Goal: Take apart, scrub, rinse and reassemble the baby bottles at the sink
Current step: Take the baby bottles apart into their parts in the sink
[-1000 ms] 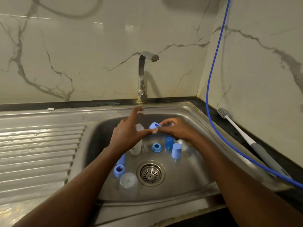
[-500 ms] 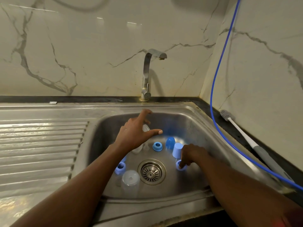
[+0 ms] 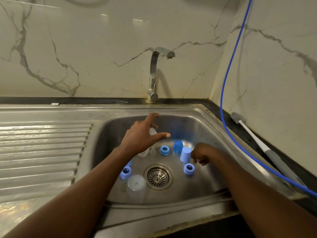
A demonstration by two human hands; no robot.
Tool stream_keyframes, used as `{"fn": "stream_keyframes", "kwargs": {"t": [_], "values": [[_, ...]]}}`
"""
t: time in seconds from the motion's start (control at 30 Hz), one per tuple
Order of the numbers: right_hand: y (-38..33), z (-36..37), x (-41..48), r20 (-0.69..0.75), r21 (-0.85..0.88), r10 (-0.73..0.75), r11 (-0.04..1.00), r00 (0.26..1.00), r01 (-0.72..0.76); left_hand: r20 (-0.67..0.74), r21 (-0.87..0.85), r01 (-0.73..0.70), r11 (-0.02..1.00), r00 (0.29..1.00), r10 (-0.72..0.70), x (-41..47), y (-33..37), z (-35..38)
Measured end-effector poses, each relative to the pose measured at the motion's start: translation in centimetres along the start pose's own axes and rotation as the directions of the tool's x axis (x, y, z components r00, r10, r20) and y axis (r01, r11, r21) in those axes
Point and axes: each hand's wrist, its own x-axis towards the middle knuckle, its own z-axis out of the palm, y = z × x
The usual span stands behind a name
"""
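Down in the steel sink (image 3: 214, 121), bottles all in pieces. Long brush (image 3: 257, 140) out on the counter at right, well apart from both hands. Clear bottle (image 3: 136, 186) upturned near the front wall. Left hand (image 3: 142, 138) splayed wide above the basin, gripping nothing. Right hand (image 3: 202, 154) loosely curled, empty (as far as can be seen), just above a blue collar (image 3: 189, 168). Looks like the tail of taking apart. Next, probably: fetch that brush and start scrubbing.
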Motion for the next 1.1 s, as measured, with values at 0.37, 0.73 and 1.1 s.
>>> {"fn": "stream_keyframes", "kwargs": {"t": [0.37,0.73,1.1], "values": [[0.0,1.4,-0.8,0.064,-0.22,0.032,0.975,0.997,-0.017,0.029,-0.014,-0.004,1.0,1.0,0.004,-0.2,-0.1,0.1],[0.2,2.0,-0.8,0.163,-0.327,0.069,0.945,0.984,-0.012,0.039,-0.001,-0.016,1.0,0.999,0.016,-0.2,-0.2,0.1],[-0.3,0.8,-2.2,0.238,-0.299,0.05,0.954,0.97,0.024,0.053,-0.044,0.018,0.999,0.998,-0.015,-0.2,-0.1,0.1]]}}
